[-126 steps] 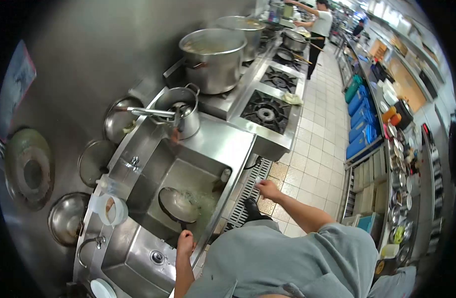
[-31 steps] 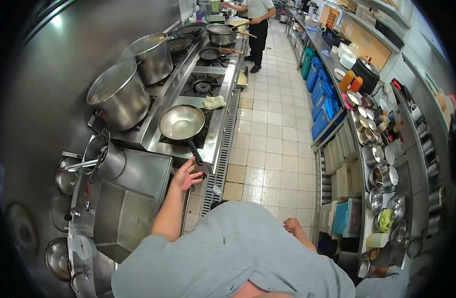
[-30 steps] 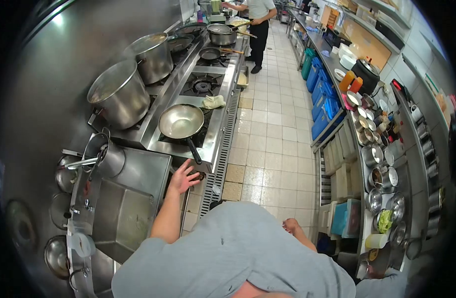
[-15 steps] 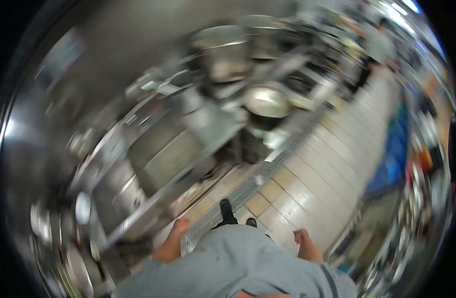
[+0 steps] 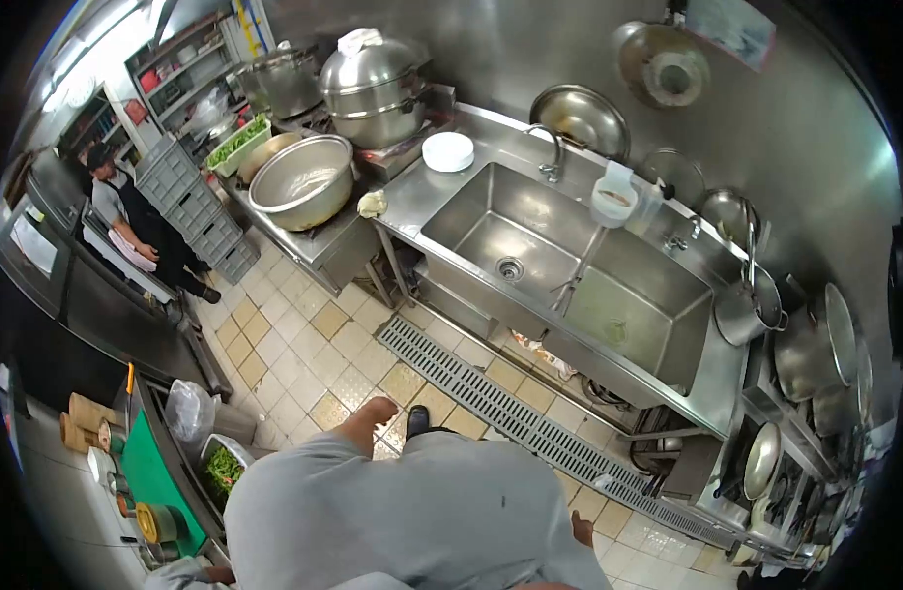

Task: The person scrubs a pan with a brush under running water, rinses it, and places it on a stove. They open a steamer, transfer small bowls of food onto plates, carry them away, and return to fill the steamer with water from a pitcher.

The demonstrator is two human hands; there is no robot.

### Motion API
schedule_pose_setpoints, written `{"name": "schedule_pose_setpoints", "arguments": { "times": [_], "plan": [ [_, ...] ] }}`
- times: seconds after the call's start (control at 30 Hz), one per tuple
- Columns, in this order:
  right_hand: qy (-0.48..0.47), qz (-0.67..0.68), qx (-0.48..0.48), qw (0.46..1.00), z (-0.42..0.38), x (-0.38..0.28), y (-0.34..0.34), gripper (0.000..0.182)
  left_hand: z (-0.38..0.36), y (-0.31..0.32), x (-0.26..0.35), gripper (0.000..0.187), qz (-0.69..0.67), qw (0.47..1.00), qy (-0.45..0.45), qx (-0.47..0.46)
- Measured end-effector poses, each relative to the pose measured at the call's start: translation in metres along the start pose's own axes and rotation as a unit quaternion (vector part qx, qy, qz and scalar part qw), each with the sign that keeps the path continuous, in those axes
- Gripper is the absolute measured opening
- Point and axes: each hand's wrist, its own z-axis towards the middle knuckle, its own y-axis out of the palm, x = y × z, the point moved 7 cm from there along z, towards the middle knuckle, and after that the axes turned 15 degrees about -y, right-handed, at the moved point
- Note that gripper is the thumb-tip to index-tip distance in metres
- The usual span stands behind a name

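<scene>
My left hand hangs in front of my grey shirt, above the tiled floor, with its fingers loosely curled and nothing seen in them. On the other side, my right hand shows only in part past the shirt, its fingers mostly hidden. Neither hand touches a thing that I can see. Ahead is a steel double sink; its left basin has a drain, and its right basin holds cloudy water. A stack of white plates stands on the sink's left counter. A clear plastic scoop sits at the back.
A large metal bowl and a lidded steamer pot stand left of the sink. Pots crowd the right. A floor grate runs below the sink. A person in a dark apron is near grey crates.
My view has swung to the right, from along the cooking line to face the sink. The blur has gone. Both hands stay low beside my body.
</scene>
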Motion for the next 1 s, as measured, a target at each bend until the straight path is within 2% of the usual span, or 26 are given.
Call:
{"name": "schedule_pose_setpoints", "arguments": {
  "times": [0.07,0.13,0.2,0.23,0.27,0.3,0.33,0.37,0.4,0.43,0.53,0.57,0.6,0.63,0.7,0.73,0.77,0.83,0.87,0.9,0.93,1.0],
  "plan": [
    [0.166,0.057,0.011,0.984,0.034,0.003,0.018,0.052,0.044,-0.022,-0.050,0.031,0.074,0.996,-0.033,-0.039],
    [0.145,0.180,-0.046,0.972,0.087,0.030,0.049,0.034,0.015,-0.074,-0.077,0.031,-0.055,0.994,-0.091,-0.010],
    [-0.028,0.182,-0.010,0.983,0.103,-0.034,0.067,0.013,0.030,-0.109,-0.111,0.031,-0.095,0.988,-0.118,0.002],
    [-0.013,0.120,0.004,0.993,0.116,-0.058,0.080,0.014,0.053,-0.118,-0.127,0.031,-0.101,0.988,-0.118,-0.006],
    [0.002,0.060,0.016,0.998,0.132,-0.088,0.092,0.017,0.086,-0.125,-0.145,0.032,-0.039,0.995,-0.095,-0.011],
    [0.023,0.088,-0.022,0.996,0.145,-0.114,0.108,0.019,0.105,-0.133,-0.161,0.036,0.029,0.997,-0.076,-0.014],
    [0.051,0.121,-0.059,0.990,0.148,-0.132,0.128,0.020,0.104,-0.144,-0.170,0.036,0.039,0.996,-0.083,-0.017],
    [0.064,0.131,-0.061,0.987,0.146,-0.158,0.142,0.023,0.101,-0.155,-0.170,0.036,-0.010,0.995,-0.094,-0.023],
    [0.072,0.142,-0.062,0.985,0.143,-0.187,0.154,0.025,0.100,-0.167,-0.159,0.036,-0.061,0.993,-0.103,-0.026],
    [0.077,0.085,-0.109,0.987,0.157,-0.195,0.168,0.031,0.052,-0.191,-0.121,0.038,-0.039,0.992,-0.121,-0.021],
    [0.042,0.143,-0.091,0.985,0.156,-0.290,0.187,0.034,0.094,-0.203,-0.093,0.035,-0.014,0.999,-0.045,0.004],
    [0.049,0.141,-0.088,0.985,0.160,-0.311,0.188,0.034,0.100,-0.207,-0.079,0.035,0.006,0.999,-0.050,0.006],
    [0.021,0.193,-0.096,0.976,0.169,-0.336,0.192,0.034,0.101,-0.212,-0.064,0.035,0.024,0.998,-0.058,0.007],
    [-0.006,0.244,-0.107,0.964,0.180,-0.362,0.194,0.034,0.139,-0.209,-0.060,0.037,0.081,0.995,0.001,0.062],
    [-0.044,0.330,-0.162,0.929,0.208,-0.419,0.190,0.029,0.136,-0.219,-0.023,0.039,0.040,0.997,0.013,0.066],
    [-0.089,0.361,-0.173,0.912,0.233,-0.445,0.186,0.029,0.111,-0.230,0.006,0.038,-0.049,0.997,-0.056,0.007],
    [-0.135,0.392,-0.180,0.892,0.260,-0.473,0.180,0.030,0.116,-0.234,0.024,0.038,-0.042,0.998,-0.040,0.007],
    [-0.154,0.419,-0.110,0.888,0.313,-0.545,0.158,0.030,0.127,-0.247,0.061,0.038,-0.013,0.999,0.020,0.042],
    [-0.197,0.455,-0.143,0.856,0.340,-0.590,0.149,0.033,0.134,-0.250,0.068,0.038,0.011,0.995,0.059,0.076],
    [-0.238,0.494,-0.174,0.818,0.366,-0.634,0.140,0.036,0.149,-0.253,0.070,0.038,0.035,0.995,0.063,0.075],
    [-0.230,0.511,-0.163,0.812,0.396,-0.669,0.134,0.037,0.136,-0.268,0.090,0.038,0.068,0.991,0.075,0.082],
    [-0.230,0.544,-0.157,0.792,0.477,-0.729,0.129,0.044,0.118,-0.296,0.112,0.038,-0.037,0.996,0.025,0.072]
  ]
}}
